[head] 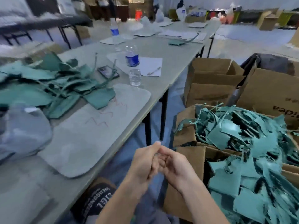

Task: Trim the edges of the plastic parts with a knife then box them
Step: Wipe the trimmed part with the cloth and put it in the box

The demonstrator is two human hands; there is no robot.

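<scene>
My left hand (pixel 143 160) and my right hand (pixel 177 164) meet in front of me, over the gap between the table and the boxes. Their fingers are curled and touch each other. Motion blur hides whether anything small sits between them, and no knife shows. A heap of green plastic parts (pixel 48 88) lies on the table to the left, partly on a grey cutting mat (pixel 97 126). To the right, a cardboard box (pixel 186 138) is heaped with teal plastic pieces and thin strips (pixel 242 143).
A water bottle (pixel 133 67), a phone (pixel 108 71) and a sheet of paper with a pen (pixel 150 67) lie beyond the mat. Another open cardboard box (pixel 210 81) stands behind the heaped one. A grey bag (pixel 24 130) sits at the left.
</scene>
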